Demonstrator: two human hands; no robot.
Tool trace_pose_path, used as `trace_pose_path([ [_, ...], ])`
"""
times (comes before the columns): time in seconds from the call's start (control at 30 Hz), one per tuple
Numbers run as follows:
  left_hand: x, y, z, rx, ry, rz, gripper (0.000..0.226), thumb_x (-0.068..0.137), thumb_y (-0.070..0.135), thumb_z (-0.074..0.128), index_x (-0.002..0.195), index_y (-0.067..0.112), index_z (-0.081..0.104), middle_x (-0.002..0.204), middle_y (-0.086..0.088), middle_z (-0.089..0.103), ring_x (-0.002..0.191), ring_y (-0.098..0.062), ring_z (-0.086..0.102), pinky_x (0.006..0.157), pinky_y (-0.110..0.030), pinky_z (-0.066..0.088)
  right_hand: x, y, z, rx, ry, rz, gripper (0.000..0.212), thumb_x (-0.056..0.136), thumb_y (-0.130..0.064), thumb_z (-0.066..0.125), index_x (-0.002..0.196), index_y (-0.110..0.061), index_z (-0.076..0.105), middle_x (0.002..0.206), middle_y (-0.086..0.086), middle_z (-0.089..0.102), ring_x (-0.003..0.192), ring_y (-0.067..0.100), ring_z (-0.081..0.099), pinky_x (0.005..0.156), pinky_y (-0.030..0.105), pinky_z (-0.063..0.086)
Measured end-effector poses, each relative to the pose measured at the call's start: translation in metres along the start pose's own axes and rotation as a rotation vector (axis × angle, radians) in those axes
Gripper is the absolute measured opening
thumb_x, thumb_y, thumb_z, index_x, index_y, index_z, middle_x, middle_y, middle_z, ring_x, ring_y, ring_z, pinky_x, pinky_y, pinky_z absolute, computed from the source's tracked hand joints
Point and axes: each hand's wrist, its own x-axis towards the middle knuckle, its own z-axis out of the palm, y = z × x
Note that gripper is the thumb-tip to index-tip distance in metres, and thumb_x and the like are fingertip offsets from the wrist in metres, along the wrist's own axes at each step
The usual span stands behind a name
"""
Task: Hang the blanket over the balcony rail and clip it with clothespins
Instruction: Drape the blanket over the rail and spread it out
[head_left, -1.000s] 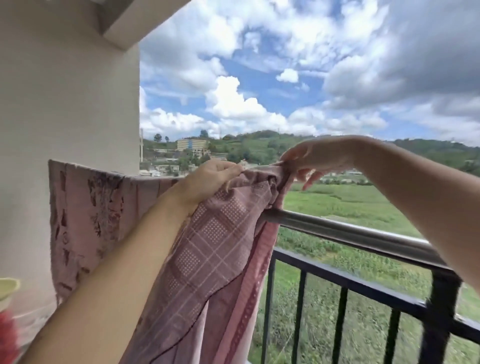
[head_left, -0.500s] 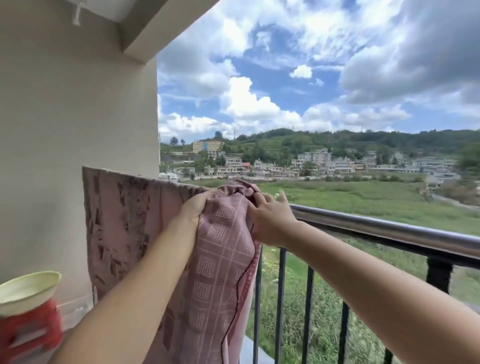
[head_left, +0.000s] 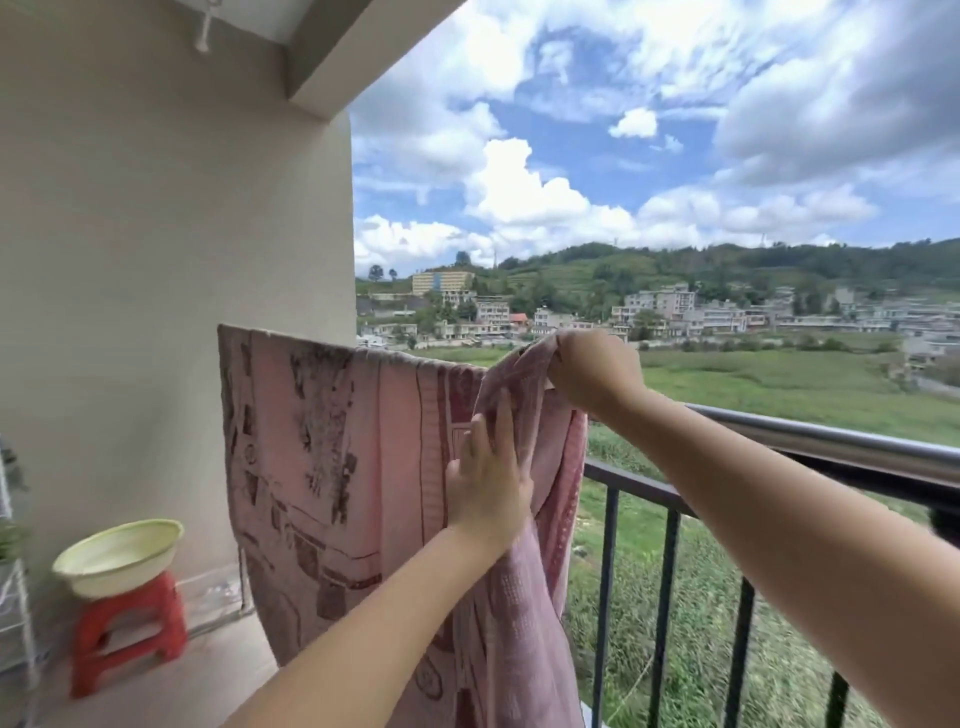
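A pink patterned blanket hangs over the left end of the steel balcony rail, spread flat near the wall and bunched at its right edge. My right hand grips the bunched top fold of the blanket just above the rail. My left hand lies lower, its straight fingers pressing flat against the hanging cloth. No clothespin shows in either hand.
A pale yellow basin sits on a red plastic stool by the beige wall at left. Black railing bars run below the rail. A white metal rack edges the far left. Fields and buildings lie beyond.
The view has swung right and back. My left hand dropped from the top fold to press the hanging cloth. My right hand now grips the fold above the rail.
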Motion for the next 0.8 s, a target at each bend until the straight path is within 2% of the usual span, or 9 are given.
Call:
trace_pose_path([
  [0.03,0.008,-0.002,-0.008,-0.109,0.031,-0.014,0.072,0.093,0.021,0.045,0.148,0.018,-0.001,0.145,-0.016,0.032,0.117,-0.033,0.05,0.082,-0.04,0.049,0.002,0.004,-0.009,-0.04,0.003,0.006,0.027,0.088,-0.017,0.041,0.063,-0.009,0.048,0.075,0.012,0.058,0.076,0.032,0.063,0.058,0.03,0.041],
  [0.1,0.02,-0.001,-0.025,-0.223,0.143,0.026,0.054,0.091,0.007,0.042,0.142,0.016,0.025,0.14,-0.012,0.043,0.094,-0.031,0.06,0.064,-0.033,0.044,0.005,0.019,-0.025,-0.127,0.017,0.003,0.039,0.092,-0.022,0.038,0.055,-0.012,0.038,0.069,0.008,0.051,0.069,0.029,0.058,0.058,0.03,0.041],
  [0.2,0.039,0.007,-0.059,-0.167,0.263,0.142,0.048,0.081,-0.006,0.044,0.125,0.011,0.039,0.124,-0.012,0.049,0.071,-0.027,0.054,0.049,-0.034,0.041,0.007,0.052,-0.041,-0.29,-0.01,-0.055,0.035,0.098,-0.027,0.033,0.073,-0.01,0.05,0.073,0.007,0.055,0.071,0.027,0.057,0.054,0.03,0.041],
  [0.3,0.051,0.019,-0.086,-0.184,0.31,0.26,0.036,0.075,-0.009,0.049,0.107,0.006,0.047,0.104,-0.014,0.054,0.073,-0.033,0.058,0.055,-0.04,0.048,0.004,0.082,-0.052,-0.418,0.002,-0.067,0.023,0.096,-0.01,0.033,0.097,-0.008,0.056,0.084,0.011,0.064,0.068,0.026,0.056,0.046,0.024,0.032],
  [0.43,0.047,0.054,-0.1,-0.242,0.374,0.36,0.025,0.077,-0.006,0.053,0.098,0.006,0.05,0.095,-0.011,0.054,0.079,-0.03,0.057,0.061,-0.042,0.049,-0.002,0.112,-0.076,-0.407,0.041,-0.019,0.019,0.091,0.0,0.036,0.092,-0.007,0.055,0.086,0.014,0.066,0.067,0.027,0.056,0.051,0.028,0.037],
  [0.6,0.036,0.114,-0.107,-0.199,0.402,0.427,0.014,0.081,0.005,0.055,0.095,0.007,0.054,0.088,-0.008,0.058,0.073,-0.028,0.059,0.058,-0.036,0.051,-0.005,0.16,-0.146,-0.127,0.036,0.07,0.013,0.084,-0.003,0.053,0.091,0.003,0.063,0.088,0.021,0.063,0.079,0.031,0.058,0.061,0.028,0.039],
  [0.7,0.021,0.155,-0.096,-0.156,0.341,0.467,0.021,0.085,0.014,0.051,0.105,0.009,0.053,0.066,0.006,0.042,0.06,-0.019,0.049,0.047,-0.026,0.038,-0.019,0.193,-0.19,0.017,-0.16,0.073,0.015,0.085,0.005,0.052,0.09,-0.002,0.065,0.085,0.018,0.064,0.062,0.025,0.062,0.042,0.026,0.053],
  [0.73,0.015,0.168,-0.089,-0.147,0.303,0.466,0.026,0.086,0.02,0.051,0.11,0.01,0.05,0.065,0.009,0.039,0.058,-0.017,0.047,0.045,-0.023,0.032,-0.025,0.203,-0.2,0.077,-0.239,0.069,0.02,0.088,0.006,0.047,0.088,-0.005,0.064,0.087,0.018,0.066,0.057,0.02,0.066,0.046,0.023,0.056],
  [0.8,0.001,0.195,-0.069,-0.095,0.217,0.45,0.038,0.088,0.031,0.053,0.12,0.014,0.041,0.076,0.006,0.048,0.066,-0.019,0.054,0.046,-0.023,0.03,-0.041,0.224,-0.208,0.143,-0.407,0.056,0.023,0.094,0.002,0.042,0.095,-0.007,0.063,0.096,0.015,0.067,0.061,0.014,0.07,0.058,0.025,0.057],
])
